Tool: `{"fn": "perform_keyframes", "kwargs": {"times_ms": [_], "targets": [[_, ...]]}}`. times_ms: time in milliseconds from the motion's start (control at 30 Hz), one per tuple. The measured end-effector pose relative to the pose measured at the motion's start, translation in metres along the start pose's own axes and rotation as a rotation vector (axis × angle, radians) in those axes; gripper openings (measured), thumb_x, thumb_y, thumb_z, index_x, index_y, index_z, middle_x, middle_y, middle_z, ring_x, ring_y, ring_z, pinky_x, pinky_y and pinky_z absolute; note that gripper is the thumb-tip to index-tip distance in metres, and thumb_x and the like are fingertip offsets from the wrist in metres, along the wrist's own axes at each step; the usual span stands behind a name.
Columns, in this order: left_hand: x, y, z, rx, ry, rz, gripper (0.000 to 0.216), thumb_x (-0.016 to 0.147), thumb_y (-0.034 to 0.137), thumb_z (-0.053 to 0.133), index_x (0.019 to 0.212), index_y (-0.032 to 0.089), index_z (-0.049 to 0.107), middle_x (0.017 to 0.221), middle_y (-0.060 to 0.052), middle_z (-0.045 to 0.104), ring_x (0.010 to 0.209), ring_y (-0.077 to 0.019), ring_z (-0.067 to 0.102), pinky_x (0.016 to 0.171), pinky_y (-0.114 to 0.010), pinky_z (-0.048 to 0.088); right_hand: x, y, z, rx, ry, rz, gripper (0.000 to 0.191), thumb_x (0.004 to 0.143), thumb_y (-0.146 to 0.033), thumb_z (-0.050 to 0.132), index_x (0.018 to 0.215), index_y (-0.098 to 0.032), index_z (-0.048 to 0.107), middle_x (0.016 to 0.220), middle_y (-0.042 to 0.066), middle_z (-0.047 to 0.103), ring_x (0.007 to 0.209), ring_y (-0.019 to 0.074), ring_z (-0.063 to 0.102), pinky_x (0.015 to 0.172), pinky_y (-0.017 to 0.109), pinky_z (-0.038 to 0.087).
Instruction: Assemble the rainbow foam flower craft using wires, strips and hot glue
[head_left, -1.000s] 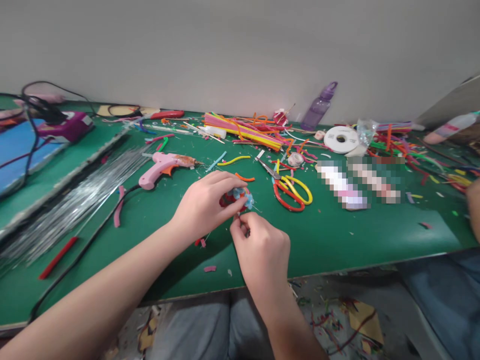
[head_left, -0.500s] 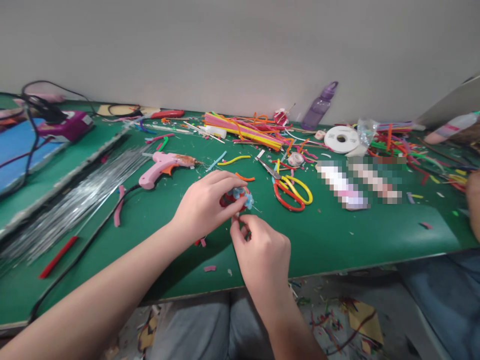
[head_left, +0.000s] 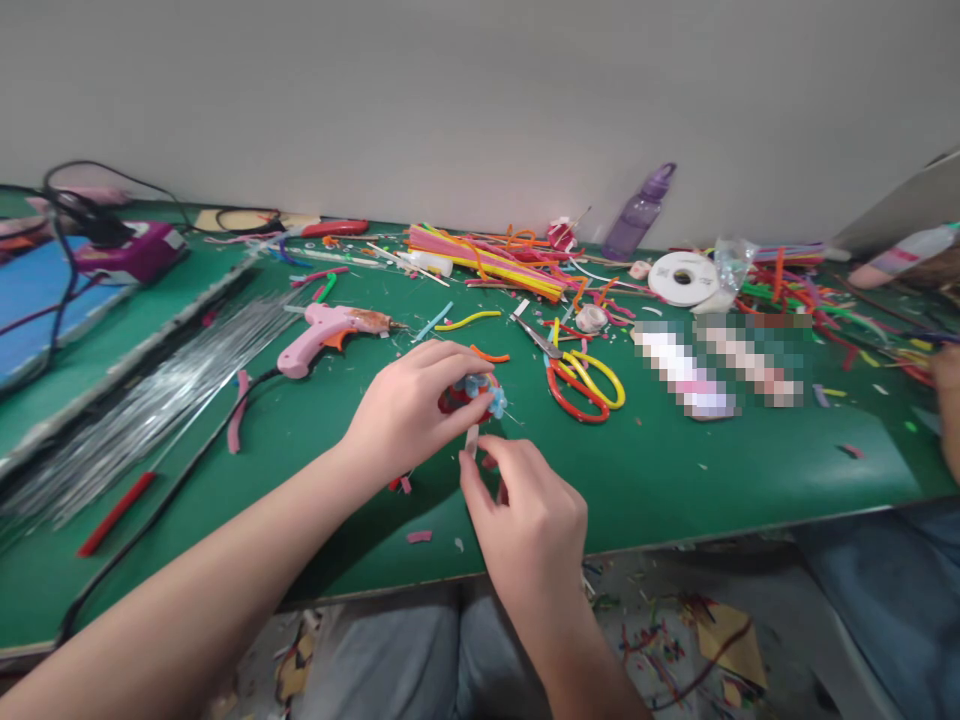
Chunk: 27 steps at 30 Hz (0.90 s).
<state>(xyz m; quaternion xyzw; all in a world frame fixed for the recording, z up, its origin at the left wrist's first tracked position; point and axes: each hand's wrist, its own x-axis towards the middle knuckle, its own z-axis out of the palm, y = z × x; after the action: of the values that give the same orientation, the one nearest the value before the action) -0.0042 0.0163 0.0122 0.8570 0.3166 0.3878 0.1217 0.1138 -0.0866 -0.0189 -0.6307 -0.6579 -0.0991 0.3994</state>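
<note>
My left hand (head_left: 411,408) is closed on a small red and light-blue pipe-cleaner piece (head_left: 477,394), held just above the green table (head_left: 675,470). Right below it, my right hand (head_left: 525,505) pinches a short pale strip (head_left: 472,439) between thumb and fingertips, its upper end pointing at the piece. Both forearms reach in from the bottom edge. Small pink scraps (head_left: 420,537) lie on the mat near my wrists.
A pink glue gun (head_left: 330,330) with a black cord lies to the left, by a bundle of silver wires (head_left: 150,400). Red and yellow scissors (head_left: 581,375), a heap of coloured pipe cleaners (head_left: 487,260), a white tape spool (head_left: 682,278) and a purple bottle (head_left: 637,215) sit behind. Another person's hand (head_left: 946,400) shows at the right edge.
My right hand has slid slightly down and right, and the pale strip now shows between its fingertips. The left hand and the pipe-cleaner piece have stayed put.
</note>
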Motion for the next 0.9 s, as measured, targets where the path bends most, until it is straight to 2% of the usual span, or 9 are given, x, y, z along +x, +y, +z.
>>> {"fn": "perform_keyframes", "kwargs": {"times_ms": [133, 300, 633, 900], "targets": [[0.000, -0.001, 0.001, -0.003, 0.003, 0.010, 0.019, 0.084, 0.027, 0.063, 0.098, 0.016, 0.069, 0.103, -0.009, 0.069, 0.096, -0.0204, 0.064, 0.084, -0.033, 0.052, -0.004, 0.002, 0.003, -0.008, 0.018, -0.046, 0.014, 0.086, -0.020, 0.062, 0.099, -0.018, 0.068, 0.095, 0.004, 0.070, 0.072, 0.0128, 0.065, 0.066, 0.023, 0.047], [-0.001, -0.001, 0.002, 0.001, 0.004, 0.012, 0.020, 0.084, 0.027, 0.063, 0.098, 0.015, 0.069, 0.102, -0.009, 0.070, 0.096, -0.0203, 0.064, 0.084, -0.033, 0.052, -0.008, 0.005, 0.010, 0.006, 0.019, -0.081, 0.021, 0.085, -0.019, 0.063, 0.105, -0.016, 0.065, 0.102, 0.007, 0.068, 0.085, 0.0169, 0.066, 0.077, 0.027, 0.052], [0.000, 0.001, 0.000, 0.008, 0.003, 0.011, 0.020, 0.084, 0.028, 0.062, 0.098, 0.015, 0.070, 0.102, -0.009, 0.069, 0.096, -0.0201, 0.064, 0.083, -0.032, 0.052, -0.009, 0.006, 0.013, 0.004, 0.033, -0.077, 0.023, 0.082, -0.012, 0.061, 0.105, -0.016, 0.061, 0.099, 0.008, 0.066, 0.090, 0.0188, 0.065, 0.076, 0.029, 0.054], [-0.001, 0.000, 0.001, 0.010, 0.001, 0.008, 0.020, 0.084, 0.028, 0.062, 0.098, 0.016, 0.070, 0.102, -0.009, 0.069, 0.095, -0.0200, 0.064, 0.084, -0.033, 0.052, -0.007, 0.003, 0.013, -0.033, -0.083, -0.032, 0.033, 0.080, -0.017, 0.064, 0.112, -0.015, 0.055, 0.103, 0.010, 0.063, 0.092, 0.0224, 0.064, 0.069, 0.033, 0.056]]}}
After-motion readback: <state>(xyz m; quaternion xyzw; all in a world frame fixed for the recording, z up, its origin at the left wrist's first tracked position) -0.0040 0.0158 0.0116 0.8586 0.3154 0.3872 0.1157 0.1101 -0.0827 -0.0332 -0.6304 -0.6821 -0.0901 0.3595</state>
